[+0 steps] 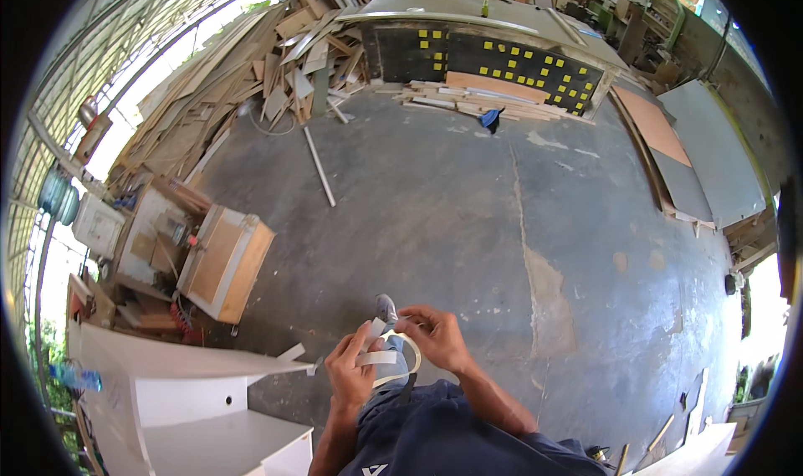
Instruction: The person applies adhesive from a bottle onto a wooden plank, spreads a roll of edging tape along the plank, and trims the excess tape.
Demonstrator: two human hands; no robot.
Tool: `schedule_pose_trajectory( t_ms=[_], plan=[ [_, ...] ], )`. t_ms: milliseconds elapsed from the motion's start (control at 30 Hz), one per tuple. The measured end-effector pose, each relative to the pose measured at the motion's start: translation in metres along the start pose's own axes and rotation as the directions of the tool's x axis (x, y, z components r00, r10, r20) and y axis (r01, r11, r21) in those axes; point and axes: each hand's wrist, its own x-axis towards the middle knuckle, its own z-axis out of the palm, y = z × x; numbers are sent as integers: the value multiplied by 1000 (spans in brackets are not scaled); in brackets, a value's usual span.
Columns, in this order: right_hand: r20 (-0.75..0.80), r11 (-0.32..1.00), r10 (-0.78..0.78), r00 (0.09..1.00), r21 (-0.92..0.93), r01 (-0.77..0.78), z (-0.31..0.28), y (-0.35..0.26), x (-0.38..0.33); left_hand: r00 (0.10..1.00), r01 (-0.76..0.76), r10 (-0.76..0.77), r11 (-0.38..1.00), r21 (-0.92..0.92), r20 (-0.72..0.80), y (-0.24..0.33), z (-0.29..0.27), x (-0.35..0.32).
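Observation:
A thin, flat white strip, looking like edge banding, is bent over the fingers of my left hand, which is closed on it. Two pale lengths show between those fingers, one pointing up and one sideways. A cream-coloured loop of similar band hangs in front of my trousers, between the hands. My right hand is closed in a pinch at the top of this loop; its fingertips partly hide what they grip. Both hands are at waist height, a little apart.
To my left stands a white cabinet, with a wooden box beyond it. A long white strip lies on the grey floor. Scrap boards are heaped at the far left; large panels lean at the right.

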Motion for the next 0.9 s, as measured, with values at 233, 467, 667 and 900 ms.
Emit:
schedule_pose_trajectory(
  t_ms=[233, 467, 667, 900],
  plan=[
    [-351, 915, 396, 848, 232, -331, -126, 137, 154, 990, 102, -108, 992, -72, -86, -62, 63, 158],
    [-563, 741, 658, 499, 601, -299, -253, 210, 185, 990, -143, 142, 989, -33, -25, -81, 154, 369],
    [-622, 665, 740, 255, 733, -142, -281, 259, 193, 944, -325, 330, 940, -103, 32, -87, 253, 505],
    [-793, 803, 566, 228, 467, -370, -373, 336, 325, 956, -275, 283, 956, -98, 80, -93, 395, 650]
  ],
)
